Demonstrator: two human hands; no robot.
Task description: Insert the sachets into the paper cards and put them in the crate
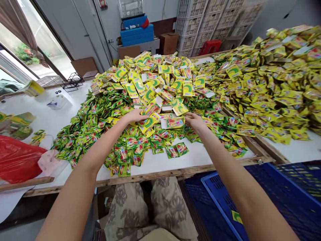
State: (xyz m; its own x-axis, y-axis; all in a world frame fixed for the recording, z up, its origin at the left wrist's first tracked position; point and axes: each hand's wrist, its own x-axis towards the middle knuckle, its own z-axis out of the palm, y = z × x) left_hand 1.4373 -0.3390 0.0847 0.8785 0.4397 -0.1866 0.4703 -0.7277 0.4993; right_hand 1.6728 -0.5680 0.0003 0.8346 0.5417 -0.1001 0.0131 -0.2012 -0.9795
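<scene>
Both arms reach over a white table (160,164) to a heap of small yellow boxes (150,82). My left hand (136,115) is at the near edge of the boxes, its fingers against a yellow box (149,123); whether it grips the box is unclear. My right hand (195,121) has its fingers bent at the right end of a box (175,123) with a white open flap; its grip is partly hidden. Green sachets (100,117) lie under and around the boxes, and two sachets (177,150) rest near the table's front.
A large pile of yellow packets (271,83) fills the right, past a wooden divider (265,147). Blue crates (250,187) stand below right. At left are a red bag (20,159), a black wire rack (72,82) and scissors (58,92). White crates (190,26) are stacked behind.
</scene>
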